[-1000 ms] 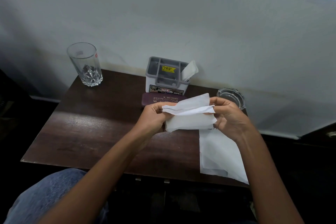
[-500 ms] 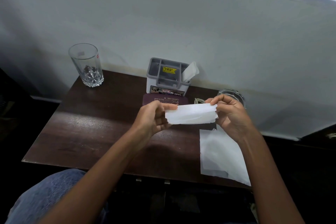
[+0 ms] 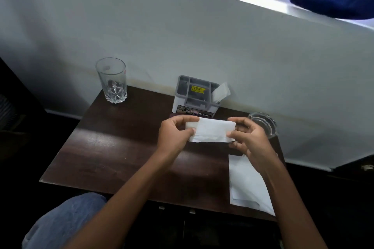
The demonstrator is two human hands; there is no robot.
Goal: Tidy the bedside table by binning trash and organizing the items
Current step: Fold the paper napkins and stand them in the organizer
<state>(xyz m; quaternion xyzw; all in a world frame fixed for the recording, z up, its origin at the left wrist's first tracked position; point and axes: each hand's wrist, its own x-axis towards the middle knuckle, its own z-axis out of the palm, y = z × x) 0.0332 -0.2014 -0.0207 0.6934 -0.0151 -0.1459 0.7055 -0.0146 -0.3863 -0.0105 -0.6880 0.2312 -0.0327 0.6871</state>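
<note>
A folded white tissue (image 3: 211, 132) is held flat above the dark wooden bedside table (image 3: 113, 153). My left hand (image 3: 175, 134) pinches its left end and my right hand (image 3: 248, 138) pinches its right end. Behind it stands a grey and white compartment organizer (image 3: 195, 95) with a folded white paper (image 3: 220, 92) sticking out of its right slot. A dark maroon booklet lies just in front of the organizer, almost wholly hidden by my hands and the tissue.
A clear drinking glass (image 3: 112, 80) stands at the table's back left corner. A glass ashtray (image 3: 263, 122) sits at the back right. Another white tissue sheet (image 3: 244, 186) lies flat at the front right, reaching the table's edge. A white wall runs right behind the table.
The loosely folded tissue has been flattened into a smaller, neater rectangle between both hands. The view has tilted, and the hands now cover the maroon booklet.
</note>
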